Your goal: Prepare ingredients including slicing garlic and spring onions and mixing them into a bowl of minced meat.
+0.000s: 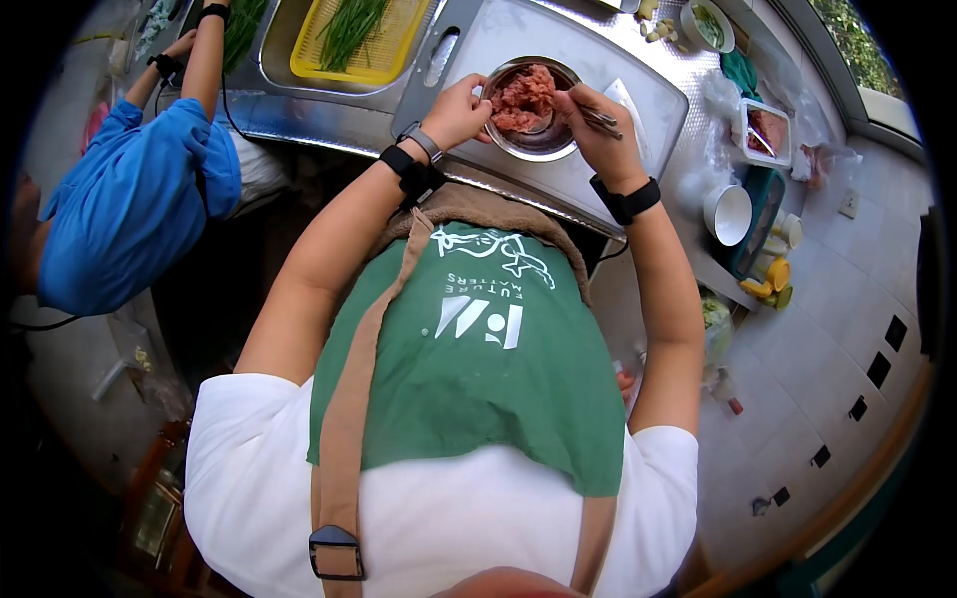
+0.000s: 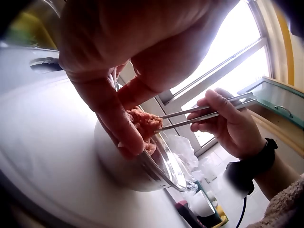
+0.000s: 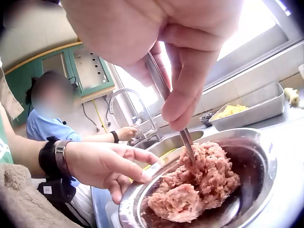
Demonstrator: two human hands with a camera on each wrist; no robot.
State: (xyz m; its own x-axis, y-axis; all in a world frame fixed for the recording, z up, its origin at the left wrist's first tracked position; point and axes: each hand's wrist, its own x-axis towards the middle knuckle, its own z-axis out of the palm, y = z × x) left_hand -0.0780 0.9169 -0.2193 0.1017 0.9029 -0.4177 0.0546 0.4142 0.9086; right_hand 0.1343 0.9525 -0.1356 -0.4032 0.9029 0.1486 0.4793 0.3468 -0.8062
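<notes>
A stainless steel bowl (image 1: 543,152) of pinkish minced meat (image 3: 204,178) stands on a pale cutting board (image 1: 623,184). My left hand (image 1: 461,115) grips the bowl's near-left rim, thumb and fingers on either side of the wall. Above the opposite side, my right hand (image 1: 605,138) holds a pair of metal chopsticks (image 3: 159,78), their tips pushed into the meat. The meat sits in a loose mound, and shiny bare metal shows along one side of the bowl.
Left of the board is a sink with a yellow basket (image 1: 394,70) of green stalks. Another person (image 1: 140,214) in blue works there. To the right are a tray of meat (image 1: 766,132), a white bowl (image 1: 728,215) and plastic bags. A metal tray (image 3: 256,109) holds chopped yellow pieces.
</notes>
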